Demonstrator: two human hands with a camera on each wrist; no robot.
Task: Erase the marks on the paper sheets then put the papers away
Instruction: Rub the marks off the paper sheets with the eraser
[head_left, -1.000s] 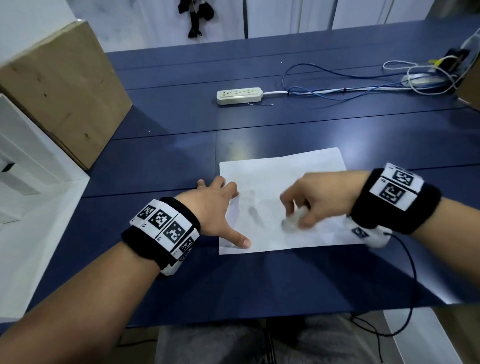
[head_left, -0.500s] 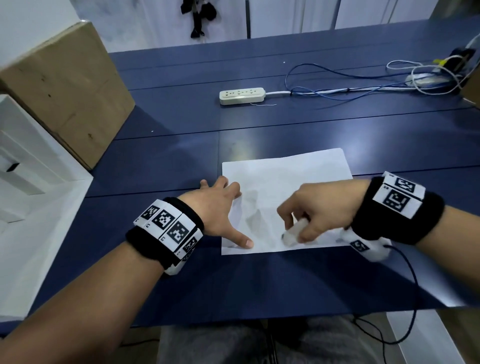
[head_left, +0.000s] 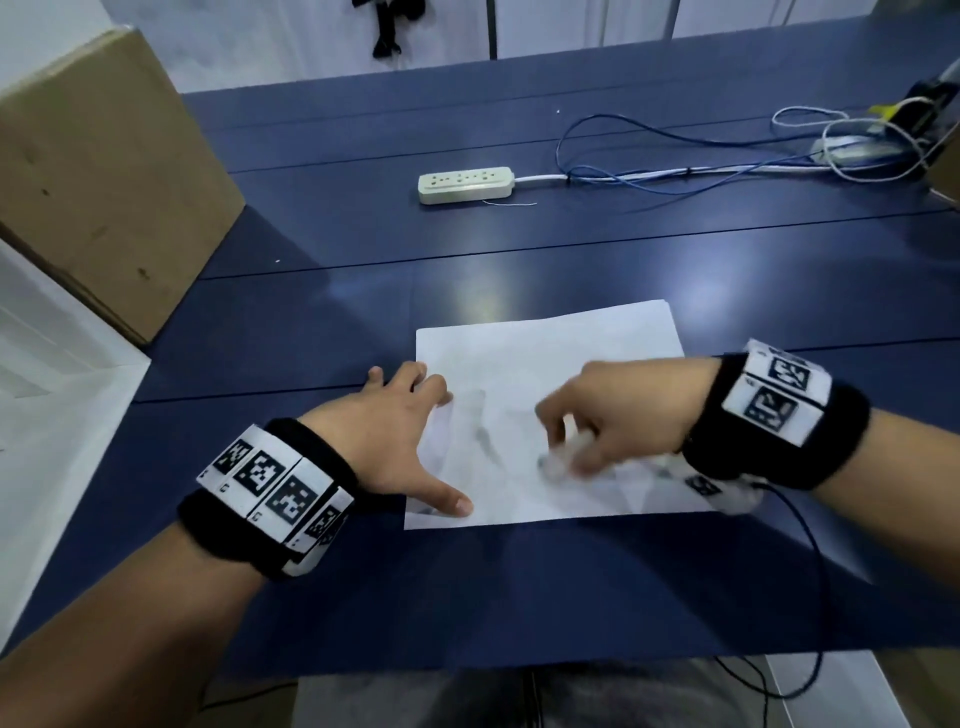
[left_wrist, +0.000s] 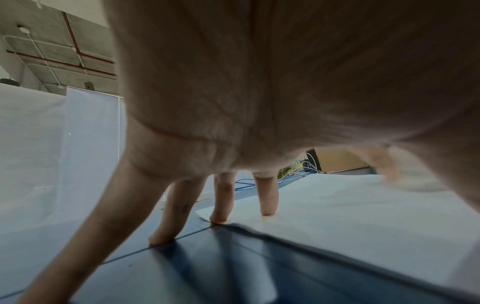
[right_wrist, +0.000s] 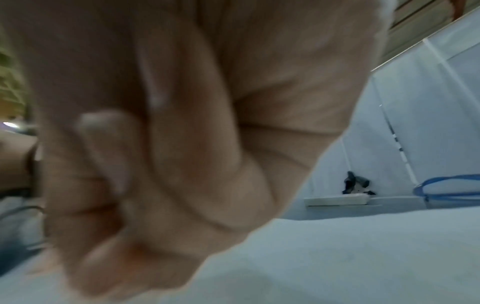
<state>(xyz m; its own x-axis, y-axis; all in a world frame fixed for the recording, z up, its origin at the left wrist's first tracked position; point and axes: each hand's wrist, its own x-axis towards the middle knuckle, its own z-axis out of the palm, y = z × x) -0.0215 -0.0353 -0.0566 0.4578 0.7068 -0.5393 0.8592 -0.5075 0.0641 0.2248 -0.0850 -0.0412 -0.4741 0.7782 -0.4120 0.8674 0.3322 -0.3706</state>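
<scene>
A white paper sheet (head_left: 545, 364) lies on the dark blue table (head_left: 519, 597), with faint grey smudged marks (head_left: 485, 436) near its middle. My left hand (head_left: 410, 441) is spread flat, fingers and thumb pressing the sheet's left edge; the left wrist view shows its straight fingertips (left_wrist: 269, 211) standing on the paper (left_wrist: 350, 226) and table. My right hand (head_left: 597, 421) curls round a white eraser (head_left: 563, 457) whose tip is down on the sheet, blurred with motion. In the right wrist view the curled right fingers (right_wrist: 155, 164) fill the frame above the paper (right_wrist: 337, 257).
A cardboard box (head_left: 98, 171) stands at the far left beside a white bin (head_left: 47, 415). A white power strip (head_left: 465, 184) and tangled blue and white cables (head_left: 727, 161) lie at the back of the table. A black wire (head_left: 810, 597) trails from my right wrist.
My right hand with the eraser has shifted back and forth over the sheet's lower middle. The paper buckled slightly under it. The left hand has stayed pressing the left edge.
</scene>
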